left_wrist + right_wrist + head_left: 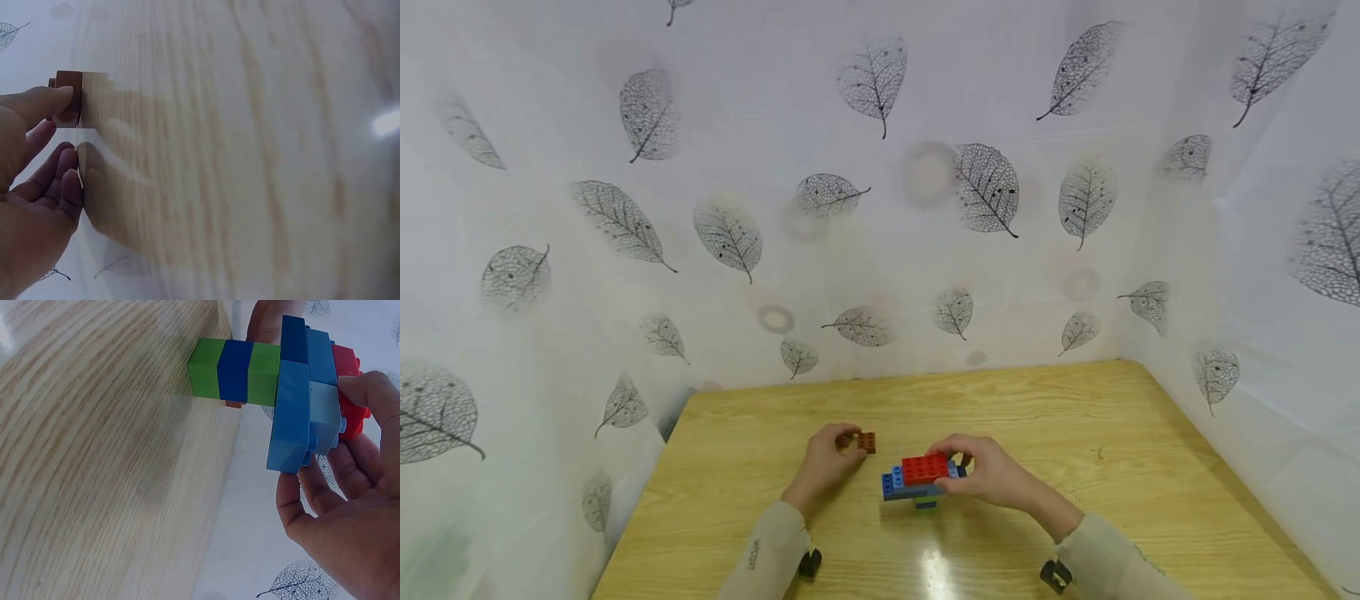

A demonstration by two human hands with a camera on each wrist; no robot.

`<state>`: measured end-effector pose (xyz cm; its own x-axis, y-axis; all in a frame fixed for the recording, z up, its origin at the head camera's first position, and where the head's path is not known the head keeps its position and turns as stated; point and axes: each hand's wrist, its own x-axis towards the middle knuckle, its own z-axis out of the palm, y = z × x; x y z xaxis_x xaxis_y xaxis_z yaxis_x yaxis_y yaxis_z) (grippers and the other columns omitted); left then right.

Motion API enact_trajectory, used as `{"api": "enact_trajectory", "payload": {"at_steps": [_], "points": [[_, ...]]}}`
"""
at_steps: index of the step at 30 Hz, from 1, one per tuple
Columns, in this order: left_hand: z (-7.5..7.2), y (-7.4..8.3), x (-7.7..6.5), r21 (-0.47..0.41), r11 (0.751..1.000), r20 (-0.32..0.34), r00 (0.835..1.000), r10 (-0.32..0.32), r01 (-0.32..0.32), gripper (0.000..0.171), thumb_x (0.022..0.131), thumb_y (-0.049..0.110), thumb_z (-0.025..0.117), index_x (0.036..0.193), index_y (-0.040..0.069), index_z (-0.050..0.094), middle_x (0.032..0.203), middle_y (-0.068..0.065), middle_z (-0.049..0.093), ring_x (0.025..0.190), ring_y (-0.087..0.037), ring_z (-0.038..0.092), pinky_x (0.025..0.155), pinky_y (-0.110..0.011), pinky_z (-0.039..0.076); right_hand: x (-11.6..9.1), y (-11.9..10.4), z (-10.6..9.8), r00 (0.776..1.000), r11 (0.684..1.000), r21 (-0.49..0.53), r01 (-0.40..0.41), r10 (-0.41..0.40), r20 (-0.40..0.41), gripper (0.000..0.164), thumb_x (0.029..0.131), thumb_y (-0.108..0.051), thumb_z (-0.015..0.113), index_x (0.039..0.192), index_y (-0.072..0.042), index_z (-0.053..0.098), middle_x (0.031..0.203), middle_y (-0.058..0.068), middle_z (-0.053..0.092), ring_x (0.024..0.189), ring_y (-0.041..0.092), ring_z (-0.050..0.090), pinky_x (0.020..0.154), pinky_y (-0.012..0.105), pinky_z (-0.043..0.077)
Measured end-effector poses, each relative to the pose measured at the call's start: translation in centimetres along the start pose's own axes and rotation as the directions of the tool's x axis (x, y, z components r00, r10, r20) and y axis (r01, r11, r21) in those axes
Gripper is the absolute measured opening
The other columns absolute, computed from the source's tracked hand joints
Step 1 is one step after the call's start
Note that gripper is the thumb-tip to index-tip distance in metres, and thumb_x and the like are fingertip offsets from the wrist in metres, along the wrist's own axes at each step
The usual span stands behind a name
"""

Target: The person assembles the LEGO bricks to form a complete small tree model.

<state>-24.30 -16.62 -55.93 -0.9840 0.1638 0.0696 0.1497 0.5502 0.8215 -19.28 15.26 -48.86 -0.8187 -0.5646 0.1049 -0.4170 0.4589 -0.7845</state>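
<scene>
Near the middle of the table, my left hand [826,460] pinches a small brown building brick [867,442] between thumb and finger. In the left wrist view the thumb presses on the side of the brown brick [70,94], low against the tabletop. My right hand [992,473] grips a model made of building bricks. A red brick [925,469] forms its top, over light and dark blue bricks [891,486]. In the right wrist view a narrow column of green and blue bricks [234,370] extends beneath. Whether its base touches the table I cannot tell.
The wooden table [1105,433] meets a pale curtain [910,250] with a leaf print at the back and both sides. Dark straps [1056,575] sit at both wrists by the light sleeves [767,554]. Light glares on the front of the tabletop.
</scene>
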Motion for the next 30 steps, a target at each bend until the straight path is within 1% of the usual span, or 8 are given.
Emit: {"api": "enact_trajectory", "payload": {"at_steps": [4,9,10,12,17,21,25,30], "points": [[-0.2,0.2,-0.1,-0.022,1.0,0.005,1.0,0.003,-0.003,0.037,0.092,0.015,0.081,0.125,0.004,0.07,0.115,-0.011,0.068,0.106,-0.024,0.06,0.093,-0.042,0.051,0.0,-0.1,0.0,1.0,1.0,0.005,-0.002,0.002,0.0,0.034,0.095,-0.03,0.079,0.127,-0.02,0.072,0.118,-0.003,0.074,0.102,0.007,0.061,0.083,0.031,0.051],[-0.6,0.7,-0.2,-0.058,0.998,0.034,0.999,0.009,-0.007,0.034,0.092,0.017,0.082,0.122,0.005,0.07,0.117,-0.01,0.072,0.11,-0.026,0.066,0.097,-0.044,0.056,0.0,-0.1,-0.1,1.0,1.0,0.007,-0.003,0.003,0.007,0.035,0.095,-0.031,0.079,0.127,-0.02,0.072,0.118,-0.003,0.074,0.102,0.007,0.06,0.083,0.03,0.051],[-0.7,0.9,-0.2,-0.067,0.998,0.042,0.999,0.014,-0.011,0.034,0.092,0.018,0.082,0.122,0.006,0.07,0.118,-0.01,0.072,0.111,-0.026,0.067,0.096,-0.042,0.057,0.0,-0.1,-0.1,1.0,1.0,0.008,-0.002,0.001,0.008,0.035,0.095,-0.031,0.079,0.127,-0.02,0.072,0.118,-0.003,0.074,0.102,0.008,0.06,0.083,0.031,0.051],[-1.0,1.4,-0.3,-0.069,0.997,0.047,0.998,0.048,-0.045,0.033,0.092,0.018,0.083,0.12,0.006,0.07,0.117,-0.01,0.074,0.111,-0.027,0.07,0.093,-0.039,0.059,0.0,-0.1,-0.1,1.0,1.0,0.009,-0.001,0.001,0.008,0.035,0.095,-0.031,0.079,0.127,-0.02,0.072,0.118,-0.002,0.074,0.102,0.008,0.06,0.083,0.031,0.051],[-1.6,3.3,-0.5,-0.098,0.988,0.047,0.991,0.121,-0.116,0.033,0.092,0.02,0.083,0.119,0.008,0.07,0.115,-0.01,0.076,0.108,-0.027,0.073,0.084,-0.027,0.058,0.1,-0.1,-0.1,1.0,1.0,0.003,0.0,0.0,0.007,0.035,0.095,-0.031,0.08,0.127,-0.02,0.072,0.118,-0.003,0.074,0.101,0.007,0.06,0.083,0.037,0.053],[-1.9,4.9,-0.9,-0.154,0.979,0.062,0.988,0.142,-0.131,0.034,0.091,0.021,0.084,0.119,0.008,0.07,0.114,-0.011,0.077,0.106,-0.028,0.073,0.084,-0.023,0.057,0.1,-0.1,-0.1,1.0,1.0,-0.001,0.006,-0.006,0.006,0.034,0.094,-0.031,0.08,0.126,-0.02,0.072,0.117,-0.003,0.074,0.101,0.007,0.061,0.082,0.036,0.053],[-1.9,6.5,-1.5,-0.203,0.966,0.084,0.98,0.178,-0.159,0.034,0.09,0.019,0.085,0.118,0.006,0.07,0.113,-0.012,0.077,0.101,-0.026,0.073,0.086,-0.024,0.058,0.1,-0.1,-0.1,1.0,1.0,0.004,0.011,-0.011,0.009,0.034,0.095,-0.031,0.079,0.126,-0.02,0.072,0.117,-0.003,0.074,0.101,0.008,0.061,0.082,0.034,0.052],[-1.8,8.0,-2.1,-0.221,0.951,0.107,0.963,0.246,-0.218,0.035,0.091,0.019,0.085,0.12,0.007,0.07,0.113,-0.011,0.076,0.099,-0.022,0.074,0.09,-0.033,0.06,0.1,-0.1,-0.1,1.0,1.0,0.012,0.007,-0.007,0.014,0.034,0.096,-0.031,0.079,0.127,-0.021,0.072,0.117,-0.003,0.074,0.101,0.007,0.061,0.082,0.035,0.052]]}}
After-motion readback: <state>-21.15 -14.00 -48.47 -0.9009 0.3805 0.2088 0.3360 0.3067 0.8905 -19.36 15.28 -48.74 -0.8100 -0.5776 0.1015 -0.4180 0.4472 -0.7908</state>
